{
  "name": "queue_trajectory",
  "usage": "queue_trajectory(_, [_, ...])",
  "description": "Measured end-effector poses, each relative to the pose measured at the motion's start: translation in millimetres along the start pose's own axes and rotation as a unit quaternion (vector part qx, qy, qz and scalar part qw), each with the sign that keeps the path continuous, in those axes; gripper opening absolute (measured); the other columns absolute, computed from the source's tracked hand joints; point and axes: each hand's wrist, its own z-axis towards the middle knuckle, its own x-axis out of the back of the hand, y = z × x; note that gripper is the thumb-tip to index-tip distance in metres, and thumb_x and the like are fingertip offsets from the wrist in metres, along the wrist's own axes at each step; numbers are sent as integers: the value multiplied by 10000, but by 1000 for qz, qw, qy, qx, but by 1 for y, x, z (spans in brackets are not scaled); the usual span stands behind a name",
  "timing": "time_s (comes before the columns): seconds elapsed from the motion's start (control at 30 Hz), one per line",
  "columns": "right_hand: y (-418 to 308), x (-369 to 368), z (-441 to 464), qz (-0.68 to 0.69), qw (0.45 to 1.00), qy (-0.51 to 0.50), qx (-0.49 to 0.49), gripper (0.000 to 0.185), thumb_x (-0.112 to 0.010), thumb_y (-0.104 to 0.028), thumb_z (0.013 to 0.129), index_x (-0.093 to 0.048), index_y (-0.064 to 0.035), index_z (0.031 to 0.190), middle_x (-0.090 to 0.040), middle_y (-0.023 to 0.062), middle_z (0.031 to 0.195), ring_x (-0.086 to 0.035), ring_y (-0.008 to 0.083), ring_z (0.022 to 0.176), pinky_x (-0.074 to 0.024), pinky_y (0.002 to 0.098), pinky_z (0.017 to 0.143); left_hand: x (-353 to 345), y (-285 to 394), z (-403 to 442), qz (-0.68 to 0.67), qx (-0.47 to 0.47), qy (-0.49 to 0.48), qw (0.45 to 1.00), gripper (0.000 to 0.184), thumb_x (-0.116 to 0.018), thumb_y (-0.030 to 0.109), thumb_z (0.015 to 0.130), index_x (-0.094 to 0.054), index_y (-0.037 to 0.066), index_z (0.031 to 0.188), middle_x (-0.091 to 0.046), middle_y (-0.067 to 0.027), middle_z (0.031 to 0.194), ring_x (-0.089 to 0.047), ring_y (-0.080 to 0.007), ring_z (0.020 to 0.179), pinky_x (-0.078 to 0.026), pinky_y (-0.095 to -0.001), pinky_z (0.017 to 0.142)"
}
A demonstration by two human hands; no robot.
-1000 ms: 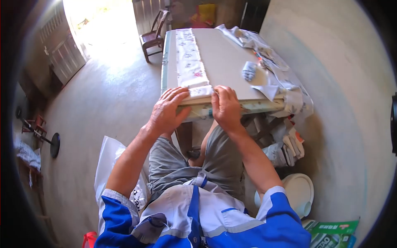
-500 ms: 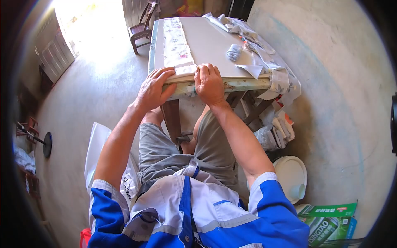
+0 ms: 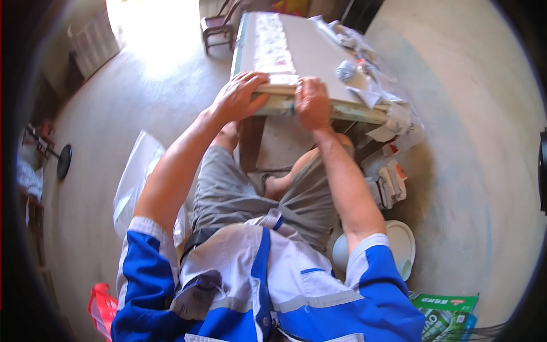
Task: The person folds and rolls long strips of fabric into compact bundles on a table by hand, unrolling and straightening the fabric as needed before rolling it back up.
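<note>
A long white floral cloth strip (image 3: 270, 43) lies lengthwise on the light table (image 3: 319, 48), with a folded part at the near edge. My left hand (image 3: 240, 96) rests on the left end of that fold, its fingers over the cloth and its thumb apart below the table edge. At the fold's right end, my right hand (image 3: 312, 102) has its fingers curled and pressed together at the cloth's edge; its fingertips are partly hidden. A small grey-white bundle (image 3: 345, 70) sits to the right of my right hand.
Loose cloth pieces (image 3: 370, 74) lie along the table's right side and hang over its corner. A wooden chair (image 3: 216, 25) stands beyond the left side. Below right are a round white lid (image 3: 401, 245) and a green carton (image 3: 447, 313). A white bag (image 3: 137, 176) is at left.
The camera view has shifted and tilted. Both hands stay at the folded near end of the strip, with little visible change in the cloth.
</note>
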Motion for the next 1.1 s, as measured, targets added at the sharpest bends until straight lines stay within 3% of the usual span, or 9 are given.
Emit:
queue_trajectory(0.03, [1, 0, 0, 17, 1000, -2, 6, 101, -579, -116, 1032, -634, -32, 1033, -637, 180, 995, -610, 398, 925, -509, 505, 847, 1, -1, 0, 2, 20, -39, 999, 429, -708, 246, 963, -639, 30, 1328, -653, -202, 1382, -611, -407, 1300, -469, -472, 1128])
queue_trajectory(0.47, [2, 2, 2, -8, 1000, -9, 11, 75, -620, -107, 1012, -664, -51, 1037, -686, 140, 1005, -656, 359, 945, -542, 471, 866, -12, -11, -5, 37, 4, -5, 999, 384, -677, 289, 1008, -659, 45, 1304, -670, -170, 1378, -628, -368, 1294, -481, -462, 1130])
queue_trajectory(1.1, [4, 0, 1, -10, 1000, -17, 4, 83, -627, -124, 1010, -667, -58, 1041, -693, 141, 1006, -657, 365, 952, -528, 477, 878, -16, -12, -6, 37, 8, 23, 999, 396, -732, 284, 949, -675, 57, 1268, -695, -141, 1331, -652, -360, 1244, -499, -462, 1098])
